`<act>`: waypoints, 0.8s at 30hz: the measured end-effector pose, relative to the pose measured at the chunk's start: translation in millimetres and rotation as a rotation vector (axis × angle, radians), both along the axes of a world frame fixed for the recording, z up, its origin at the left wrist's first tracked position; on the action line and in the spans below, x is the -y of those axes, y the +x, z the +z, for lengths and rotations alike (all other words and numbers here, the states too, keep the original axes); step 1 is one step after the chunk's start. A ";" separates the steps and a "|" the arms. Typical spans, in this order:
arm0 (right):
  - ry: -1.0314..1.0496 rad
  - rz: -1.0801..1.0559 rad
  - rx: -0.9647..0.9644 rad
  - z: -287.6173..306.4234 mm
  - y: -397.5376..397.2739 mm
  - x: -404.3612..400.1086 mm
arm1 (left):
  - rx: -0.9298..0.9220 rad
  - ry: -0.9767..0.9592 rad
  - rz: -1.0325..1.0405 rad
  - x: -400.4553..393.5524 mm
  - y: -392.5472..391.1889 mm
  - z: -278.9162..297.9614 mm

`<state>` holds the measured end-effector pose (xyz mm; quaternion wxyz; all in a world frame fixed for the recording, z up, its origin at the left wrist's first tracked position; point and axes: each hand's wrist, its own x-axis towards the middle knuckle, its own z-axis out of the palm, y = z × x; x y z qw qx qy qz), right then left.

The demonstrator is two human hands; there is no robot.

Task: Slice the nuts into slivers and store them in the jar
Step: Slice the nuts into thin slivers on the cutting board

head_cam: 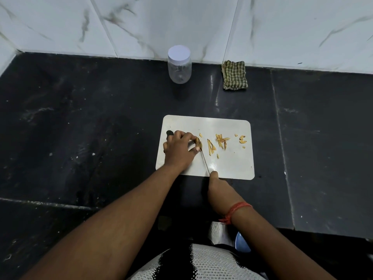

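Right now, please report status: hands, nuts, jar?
Left hand pinches nut on white cutting board; right hand grips thin knife. Pale slivers on board. Clear plastic jar lidded.

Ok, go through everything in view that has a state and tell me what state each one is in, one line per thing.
Jar: upright by the wall, lid on, no slivers visible inside.
Nut: pinched under the left hand's fingertips, knife on it.
Slivers: cut, loose on the board.
Knife: blade tilted down onto the nut.
Left hand: pinching the nut.
Right hand: holding the knife.
Cloth: folded, by the wall.
Board: flat on the counter.
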<state>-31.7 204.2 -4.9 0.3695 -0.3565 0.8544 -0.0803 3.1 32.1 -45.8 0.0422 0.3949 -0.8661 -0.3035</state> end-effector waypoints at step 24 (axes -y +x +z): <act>-0.033 -0.084 -0.049 0.2 -10.9 14.0 | 0.010 -0.017 -0.002 -1.1 -2.2 -0.7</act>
